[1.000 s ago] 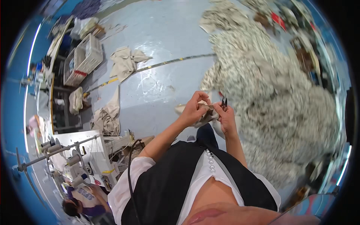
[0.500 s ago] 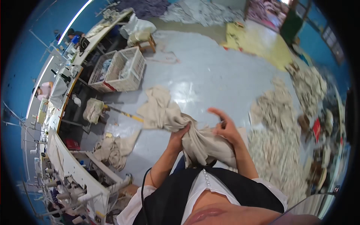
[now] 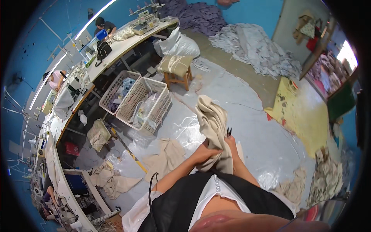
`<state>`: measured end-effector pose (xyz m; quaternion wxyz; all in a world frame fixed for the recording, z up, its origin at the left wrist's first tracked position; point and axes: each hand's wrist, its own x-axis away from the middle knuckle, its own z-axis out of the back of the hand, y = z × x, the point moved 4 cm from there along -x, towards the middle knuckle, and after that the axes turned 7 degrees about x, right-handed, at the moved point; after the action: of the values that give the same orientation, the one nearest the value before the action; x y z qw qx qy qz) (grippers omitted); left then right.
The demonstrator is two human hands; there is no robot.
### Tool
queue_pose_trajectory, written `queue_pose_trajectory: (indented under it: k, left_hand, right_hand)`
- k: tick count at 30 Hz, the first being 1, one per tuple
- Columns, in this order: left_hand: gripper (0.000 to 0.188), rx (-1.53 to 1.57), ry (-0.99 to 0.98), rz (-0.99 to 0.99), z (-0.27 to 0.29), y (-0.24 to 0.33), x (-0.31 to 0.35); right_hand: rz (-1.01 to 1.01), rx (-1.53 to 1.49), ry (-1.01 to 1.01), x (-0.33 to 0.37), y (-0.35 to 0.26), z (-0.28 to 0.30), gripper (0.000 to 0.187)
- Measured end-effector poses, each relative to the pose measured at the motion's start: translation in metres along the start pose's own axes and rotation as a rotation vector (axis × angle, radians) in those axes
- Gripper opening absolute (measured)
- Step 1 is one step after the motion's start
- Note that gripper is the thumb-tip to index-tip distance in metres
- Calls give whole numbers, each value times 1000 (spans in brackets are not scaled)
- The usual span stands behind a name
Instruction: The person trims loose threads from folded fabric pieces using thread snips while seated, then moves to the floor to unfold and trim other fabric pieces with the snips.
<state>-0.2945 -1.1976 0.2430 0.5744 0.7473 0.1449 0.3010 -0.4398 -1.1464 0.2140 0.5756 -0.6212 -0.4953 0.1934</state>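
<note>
A bunched, twisted beige cloth stands up in front of my body, with folds hanging down toward my waist. My left hand is wrapped round its lower part. My right hand is close along the cloth's right side, its fingers partly hidden by the folds. Small dark pointed shapes show at its fingertips; what they are cannot be made out. Another beige cloth piece lies spread on the floor beyond my left forearm, and a crumpled beige heap lies farther left.
Two white plastic crates with cloth stand at left, near a cushioned wooden stool. A long worktable with sewing machines runs along the left, with people seated behind it. Grey-white cloth is piled at the back; more heaps lie at right.
The view has swung right and up toward the far wall. The cloth, spread low across my lap before, is now gathered and raised upright. My right hand has come in beside it.
</note>
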Motion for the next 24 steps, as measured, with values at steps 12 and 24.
queue_pose_trajectory:
  k: [12,24]
  left_hand:
    - [58,885,831,-418,358,99,-282]
    - [47,-60,1748,-294,626,126,-246]
  right_hand:
    - [105,416,-727,-432,-98,-278,70]
    - [-326,-110,-907,-907,-190,-754,46]
